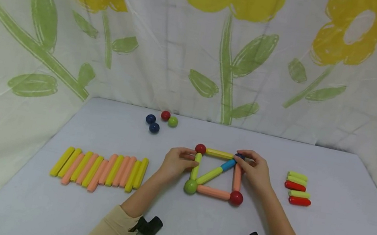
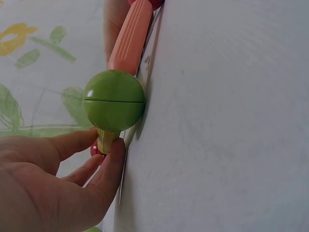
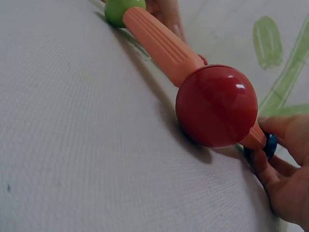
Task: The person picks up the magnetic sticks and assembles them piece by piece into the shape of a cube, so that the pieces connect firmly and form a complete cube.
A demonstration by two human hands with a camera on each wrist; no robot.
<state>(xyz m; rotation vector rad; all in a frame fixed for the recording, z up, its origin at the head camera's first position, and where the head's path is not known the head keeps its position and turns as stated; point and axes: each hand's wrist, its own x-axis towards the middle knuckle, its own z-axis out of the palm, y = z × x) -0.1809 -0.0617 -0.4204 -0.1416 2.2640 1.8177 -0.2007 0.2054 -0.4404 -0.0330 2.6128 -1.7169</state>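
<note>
A square frame of rods and balls lies on the white table, with a red ball (image 1: pixel 200 149) at its far left, a green ball (image 1: pixel 190 186) near left and another red ball (image 1: pixel 236 198) near right. My left hand (image 1: pixel 175 165) pinches the yellow-green rod (image 1: pixel 195 170) on the left side. At the far right corner, my right hand (image 1: pixel 256 171) pinches the dark blue ball (image 3: pixel 272 145), partly hidden by fingers. A yellow rod (image 1: pixel 219 154) forms the far side; pink rods form the near side (image 1: pixel 213 192) and right side (image 1: pixel 237 178). A yellow-green and blue diagonal (image 1: pixel 210 176) crosses between.
Left of the frame, yellow and pink rods (image 1: pixel 98 171) lie in a row. Short yellow-green and red rods (image 1: pixel 295 186) are at the right. Loose blue, red and green balls (image 1: pixel 154 128) sit near the far edge, before a flower-patterned cloth (image 1: pixel 143 74).
</note>
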